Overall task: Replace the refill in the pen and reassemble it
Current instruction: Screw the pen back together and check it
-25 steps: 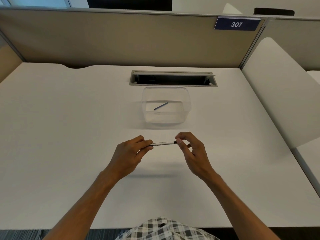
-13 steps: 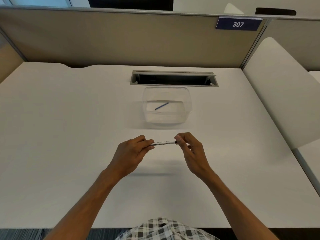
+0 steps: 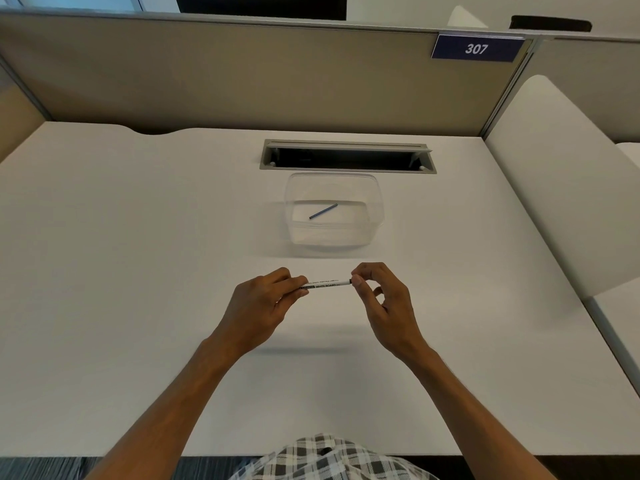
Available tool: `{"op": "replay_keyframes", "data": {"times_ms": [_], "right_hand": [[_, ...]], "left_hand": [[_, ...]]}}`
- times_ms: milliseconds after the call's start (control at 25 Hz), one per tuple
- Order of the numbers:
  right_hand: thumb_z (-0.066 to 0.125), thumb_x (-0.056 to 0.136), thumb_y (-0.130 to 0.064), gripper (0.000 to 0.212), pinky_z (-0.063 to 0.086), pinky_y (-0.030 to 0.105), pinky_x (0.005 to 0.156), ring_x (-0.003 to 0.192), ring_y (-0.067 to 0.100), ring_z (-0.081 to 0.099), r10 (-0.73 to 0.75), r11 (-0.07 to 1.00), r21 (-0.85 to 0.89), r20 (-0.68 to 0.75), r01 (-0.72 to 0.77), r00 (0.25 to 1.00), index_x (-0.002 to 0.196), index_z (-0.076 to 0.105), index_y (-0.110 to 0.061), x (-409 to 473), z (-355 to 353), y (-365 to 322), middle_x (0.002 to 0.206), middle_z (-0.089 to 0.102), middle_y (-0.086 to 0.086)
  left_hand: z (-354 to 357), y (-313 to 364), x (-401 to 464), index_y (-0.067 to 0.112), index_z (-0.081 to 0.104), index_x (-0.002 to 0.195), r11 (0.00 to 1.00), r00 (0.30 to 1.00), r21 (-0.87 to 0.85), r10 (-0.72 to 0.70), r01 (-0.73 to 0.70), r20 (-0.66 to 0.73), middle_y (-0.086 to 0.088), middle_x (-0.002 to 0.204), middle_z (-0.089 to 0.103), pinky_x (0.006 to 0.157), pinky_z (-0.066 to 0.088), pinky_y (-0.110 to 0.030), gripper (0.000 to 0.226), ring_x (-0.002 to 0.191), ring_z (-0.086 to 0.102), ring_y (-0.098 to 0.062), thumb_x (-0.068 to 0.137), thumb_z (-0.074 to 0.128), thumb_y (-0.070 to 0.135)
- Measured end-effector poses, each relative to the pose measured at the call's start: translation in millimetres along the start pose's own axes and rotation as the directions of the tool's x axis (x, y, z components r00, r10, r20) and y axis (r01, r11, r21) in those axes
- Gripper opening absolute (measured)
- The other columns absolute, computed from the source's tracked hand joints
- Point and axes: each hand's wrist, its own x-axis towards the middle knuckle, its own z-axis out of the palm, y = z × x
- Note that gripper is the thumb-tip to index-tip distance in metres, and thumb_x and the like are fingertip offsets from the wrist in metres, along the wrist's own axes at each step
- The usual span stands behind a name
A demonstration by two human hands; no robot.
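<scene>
Bare forearms, no sleeves; blk/wht checked garment [image 3: 332, 459] at bottom edge.

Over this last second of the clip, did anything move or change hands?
Almost nothing changed. The left hand and right hand still pinch the two ends of the whiteboard marker, held level above the desk; the right fingertips only shifted slightly at the marker's end. Nothing was picked up or let go. The dark refill lies as before in the clear plastic container.

Matt white desk [image 3: 138, 271]; beyond the pen [image 3: 325, 284], a clear glossy plastic tub [image 3: 375, 209]; behind that, a brushed metal cable tray [image 3: 346, 146].
</scene>
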Motion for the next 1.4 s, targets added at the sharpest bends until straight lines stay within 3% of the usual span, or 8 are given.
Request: {"op": "replay_keyframes", "data": {"times_ms": [400,560,640,760,840,960,1400], "right_hand": [[0.052,0.100,-0.026,0.031,0.034,0.014,0.059,0.067,0.012,0.051,0.056,0.998,0.030,0.018,-0.056,0.998,0.074,0.062,-0.015,4,2,-2,0.078,0.057,-0.003],[0.048,0.097,-0.050,0.038,0.039,0.031,0.060,0.066,0.021,0.055,0.110,0.994,-0.008,0.001,-0.110,0.994,0.066,0.057,-0.030,5,4,-3,0.076,0.059,-0.008],[0.045,0.094,-0.057,0.037,0.044,0.035,0.063,0.076,0.016,0.060,0.108,0.994,-0.036,-0.007,-0.108,0.994,0.075,0.058,-0.028,4,4,-5,0.083,0.064,-0.009],[0.051,0.093,-0.041,0.018,0.044,0.028,0.066,0.092,0.011,0.064,0.064,0.997,0.038,0.017,-0.064,0.998,0.092,0.059,-0.025,2,0,-8,0.096,0.066,-0.012],[0.057,0.092,-0.030,0.008,0.048,0.032,0.070,0.095,0.012,0.064,0.026,0.998,0.058,0.053,-0.029,0.998,0.096,0.061,-0.025,2,-3,-7,0.099,0.065,-0.013],[0.060,0.092,-0.026,0.007,0.049,0.036,0.074,0.095,0.013,0.064,0.005,0.998,0.058,0.079,-0.010,0.997,0.097,0.063,-0.022,2,-6,-5,0.098,0.066,-0.012],[0.055,0.098,-0.024,0.011,0.043,0.019,0.070,0.091,0.013,0.060,0.015,1.000,0.025,0.110,-0.018,0.994,0.089,0.062,-0.021,3,-8,-4,0.095,0.066,-0.009]], "left_hand": [[-1,2,-2,0.026,0.066,0.104,0.999,1.000,0.044,0.021,-0.022,0.010,0.009,0.078,0.053,0.049,0.039,-0.027,0.026,0.055,0.046,-0.015,0.096,0.044,0.038],[-1,2,-3,0.025,0.066,0.104,0.999,1.000,0.040,0.021,-0.022,0.014,0.009,0.077,0.053,0.048,0.041,-0.029,0.027,0.055,0.047,-0.016,0.096,0.044,0.038],[-1,1,-3,0.026,0.066,0.104,0.999,1.000,0.033,0.011,-0.011,0.016,0.010,0.078,0.053,0.049,0.042,-0.029,0.027,0.055,0.047,-0.016,0.096,0.043,0.039],[-2,-1,-2,0.026,0.065,0.105,1.000,1.000,0.029,0.003,-0.003,0.017,0.009,0.078,0.053,0.050,0.044,-0.032,0.027,0.057,0.049,-0.016,0.096,0.044,0.039],[-3,-3,-2,0.026,0.066,0.105,1.000,1.000,0.023,0.001,-0.001,0.012,0.009,0.078,0.054,0.050,0.044,-0.033,0.026,0.056,0.049,-0.016,0.096,0.045,0.038],[-4,-3,0,0.026,0.066,0.105,1.000,1.000,0.020,-0.002,0.002,0.007,0.010,0.078,0.054,0.050,0.045,-0.033,0.025,0.055,0.048,-0.016,0.095,0.046,0.037],[-5,2,0,0.024,0.066,0.105,0.999,1.000,0.033,0.024,-0.024,0.001,0.009,0.078,0.054,0.049,0.043,-0.031,0.024,0.056,0.050,-0.017,0.096,0.047,0.035]]}}
